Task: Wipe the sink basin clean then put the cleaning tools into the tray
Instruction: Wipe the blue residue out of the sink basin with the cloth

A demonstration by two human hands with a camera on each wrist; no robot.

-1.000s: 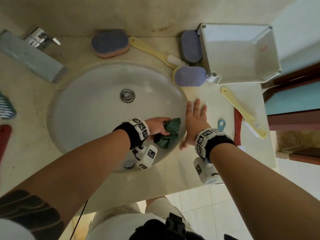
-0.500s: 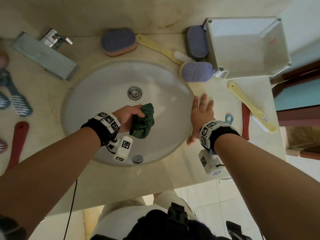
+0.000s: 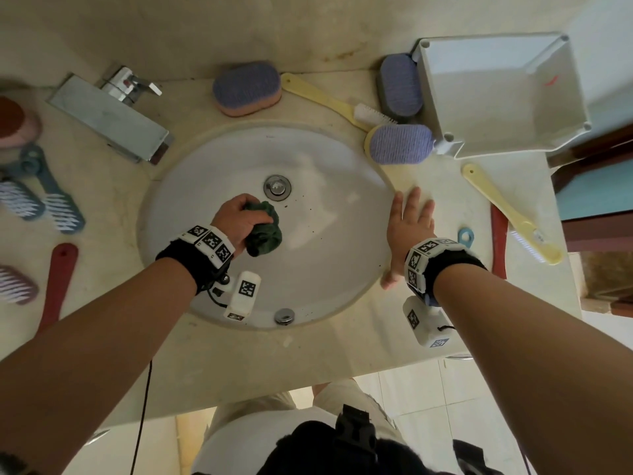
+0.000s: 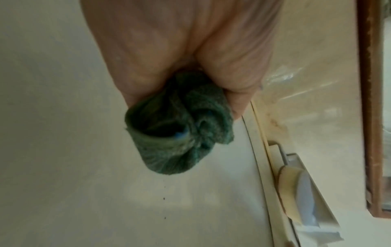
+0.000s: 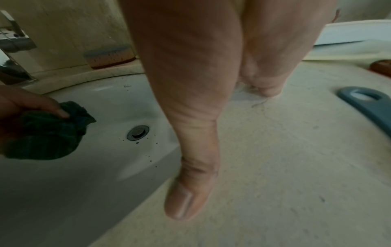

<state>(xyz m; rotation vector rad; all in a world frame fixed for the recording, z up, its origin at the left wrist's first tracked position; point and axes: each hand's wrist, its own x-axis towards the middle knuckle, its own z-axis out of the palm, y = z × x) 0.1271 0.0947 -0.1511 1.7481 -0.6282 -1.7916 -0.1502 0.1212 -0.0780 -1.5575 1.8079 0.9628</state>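
Note:
My left hand [image 3: 239, 219] grips a bunched dark green cloth [image 3: 264, 231] against the white sink basin [image 3: 325, 275], just left of and below the metal drain [image 3: 277, 186]. The left wrist view shows the cloth [image 4: 180, 133] squeezed in my fist over the basin wall. Small dark specks dot the basin [image 5: 95, 183] near the drain [image 5: 138, 132]. My right hand [image 3: 407, 228] lies flat with straight fingers on the counter at the basin's right rim, holding nothing. The empty white tray [image 3: 500, 94] stands at the back right.
Purple sponges [image 3: 247, 88] [image 3: 400, 144] and a yellow brush [image 3: 329, 101] lie behind the basin. Another yellow brush [image 3: 510, 214], a red handle [image 3: 498, 245] and a blue handle [image 3: 466, 236] lie on the right. The faucet [image 3: 113, 114] and several brushes sit on the left.
My left hand has carried the cloth from the basin's right rim leftward and up toward the drain. The right hand stays flat on the counter.

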